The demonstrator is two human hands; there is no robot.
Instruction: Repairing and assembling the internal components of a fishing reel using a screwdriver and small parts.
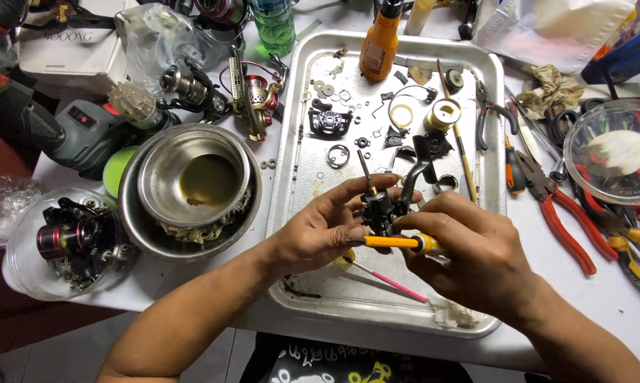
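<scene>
The left hand (pixel 327 227) is curled around a black reel body (pixel 382 207), fingers pinching it from the side and holding it up just above the metal tray (pixel 292 128). A thin shaft with a brass collar sticks up out of the reel body, and a black arm rises from it on the far side. The right hand (pixel 472 248) is closed round a yellow screwdriver (pixel 398 242), thumb and fingers gripping the handle, with its tip lying against the underside of the reel body.

Beneath the hands, on the tray floor, a pink stick (pixel 394 284) lies at a slant. Farther up the tray sit scattered small parts: washers, a black frame piece (pixel 330 122), a gold spool (pixel 443 114), a wooden-handled brush (pixel 462 149) and an orange bottle (pixel 380 44) at the far rim.

Left of the tray stands a steel bowl (pixel 196 181) holding murky liquid, nested in a larger one. Beside that is a clear tub (pixel 68 245) with a red-and-black reel inside. Behind them lie more reels (pixel 253 96) and a grey drill (pixel 79 135).

Right of the tray are red-handled pliers (pixel 564 216), a rag (pixel 554 89) and a clear lidded dish (pixel 614 152).
</scene>
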